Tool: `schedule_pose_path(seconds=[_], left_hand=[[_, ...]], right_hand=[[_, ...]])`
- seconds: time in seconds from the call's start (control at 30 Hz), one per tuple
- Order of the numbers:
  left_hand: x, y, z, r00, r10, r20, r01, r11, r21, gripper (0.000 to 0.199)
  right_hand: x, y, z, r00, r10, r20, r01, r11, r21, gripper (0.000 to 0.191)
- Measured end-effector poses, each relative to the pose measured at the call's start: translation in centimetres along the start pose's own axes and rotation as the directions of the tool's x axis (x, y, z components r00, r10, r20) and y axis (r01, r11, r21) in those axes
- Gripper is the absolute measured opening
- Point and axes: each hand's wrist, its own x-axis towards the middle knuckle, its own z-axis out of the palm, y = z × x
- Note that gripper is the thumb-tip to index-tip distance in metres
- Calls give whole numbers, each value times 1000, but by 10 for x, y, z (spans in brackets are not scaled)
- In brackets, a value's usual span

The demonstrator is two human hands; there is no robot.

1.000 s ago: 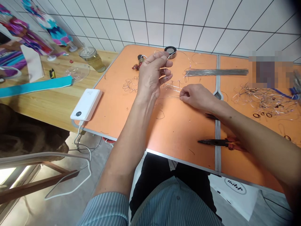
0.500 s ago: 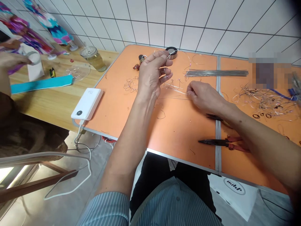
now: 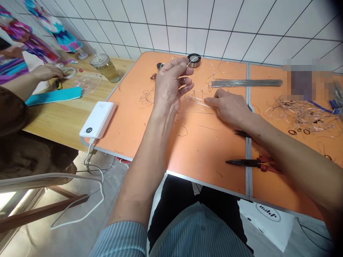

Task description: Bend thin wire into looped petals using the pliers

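On the orange folding table (image 3: 150, 117), you are shaping wire. Above the table, your left hand (image 3: 167, 87) pinches a thin silver wire hoop (image 3: 199, 76). Your right hand (image 3: 230, 107) pinches its loose end. Next, pull gently and keep it tight.

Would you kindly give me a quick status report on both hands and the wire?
Left hand raised, grip shut on wire hoop. Right hand low on orange table, pinching a thin wire strand. Pliers lie near the right forearm.
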Motion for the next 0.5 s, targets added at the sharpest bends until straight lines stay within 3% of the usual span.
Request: schedule_pose_path(seconds=[0.1,0.23,0.33,0.5], left_hand=[[-1,2,2,998,-32,-62,31,999,-18,10],[-3,5,3,995,-46,-89,48,999,10,12],[-3,6,1,998,-1,-55,2,1000,28,13],[2,6,-5,998,53,-38,-52,998,19,16]], right_hand=[[2,-4,2,999,25,29,-19,982,-186,49],[3,-5,0,998,25,57,-6,951,-308,59],[-3,1,-3,999,6,54,11,951,-308,67],[-22,5,-5,996,-26,82,46,967,-251,62]])
